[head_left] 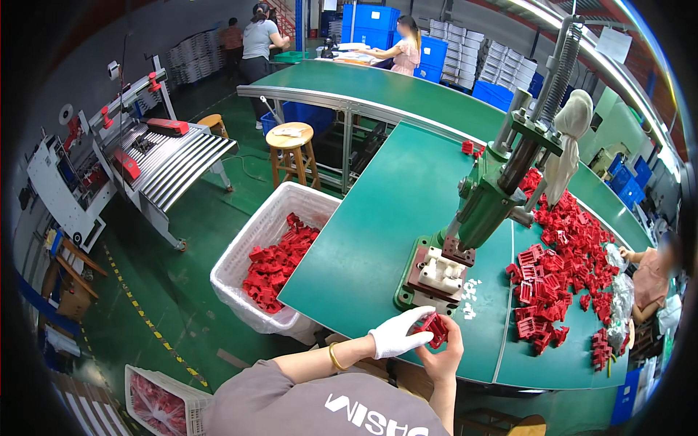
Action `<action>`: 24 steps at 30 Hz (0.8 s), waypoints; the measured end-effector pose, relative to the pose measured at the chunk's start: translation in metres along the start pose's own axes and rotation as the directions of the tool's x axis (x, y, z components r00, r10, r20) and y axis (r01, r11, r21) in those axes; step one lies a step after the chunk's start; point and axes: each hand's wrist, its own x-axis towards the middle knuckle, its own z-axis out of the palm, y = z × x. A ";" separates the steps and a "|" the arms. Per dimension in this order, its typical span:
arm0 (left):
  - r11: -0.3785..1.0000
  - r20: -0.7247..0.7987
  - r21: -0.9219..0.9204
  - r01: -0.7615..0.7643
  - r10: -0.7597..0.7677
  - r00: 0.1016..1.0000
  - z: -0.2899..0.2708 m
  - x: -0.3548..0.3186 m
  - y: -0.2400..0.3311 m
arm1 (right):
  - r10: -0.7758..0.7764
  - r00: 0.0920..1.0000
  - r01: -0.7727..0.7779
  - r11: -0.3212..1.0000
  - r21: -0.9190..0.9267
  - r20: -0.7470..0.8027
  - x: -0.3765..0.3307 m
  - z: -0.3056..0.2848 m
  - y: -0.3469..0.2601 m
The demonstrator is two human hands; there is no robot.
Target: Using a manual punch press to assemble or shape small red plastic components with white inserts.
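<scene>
While both hands meet over the near edge of the tabletop (378, 218), the red part (436, 328) sits between them, pinched from two sides. The left hand (396, 334), in a white glove, comes in from the left, and its fingers (420, 317) close over the part's top and left face. The bare right hand (445, 352) rises from below and to the right, fingers (455, 331) curled around the part's right side. Both hands have hold of it; neither is open. How the part's long axis runs I cannot tell, as the hands cover most of it.

The press (494, 196) stands just beyond, up and slightly right of the hands, with its white fixture (440, 270) on the green base the nearest thing on the far side of the part. So the part lies near of the fixture, with bare tabletop between. The pile of red parts (556, 283) lies to the right, closer to the right hand. The white basket (254, 240) of red parts hangs off the tabletop's left side, nearer the left hand.
</scene>
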 end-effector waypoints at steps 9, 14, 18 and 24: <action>0.914 0.067 -0.383 0.133 -0.116 0.991 -0.015 -0.003 -0.013 | -0.004 1.000 0.002 0.995 0.099 0.029 -0.003 0.004 0.002; 0.877 0.073 -0.466 0.117 -0.093 0.993 -0.021 -0.004 -0.012 | 0.060 0.996 -0.066 0.994 0.083 0.069 -0.004 0.005 0.007; 0.876 0.073 -0.457 0.154 -0.136 0.988 -0.021 -0.005 -0.009 | 0.032 0.998 -0.036 0.997 0.066 0.057 -0.005 0.006 0.012; 0.838 0.083 -0.510 0.191 -0.173 0.981 -0.021 -0.005 -0.003 | 0.086 0.996 -0.090 0.979 0.182 0.032 -0.007 0.009 0.015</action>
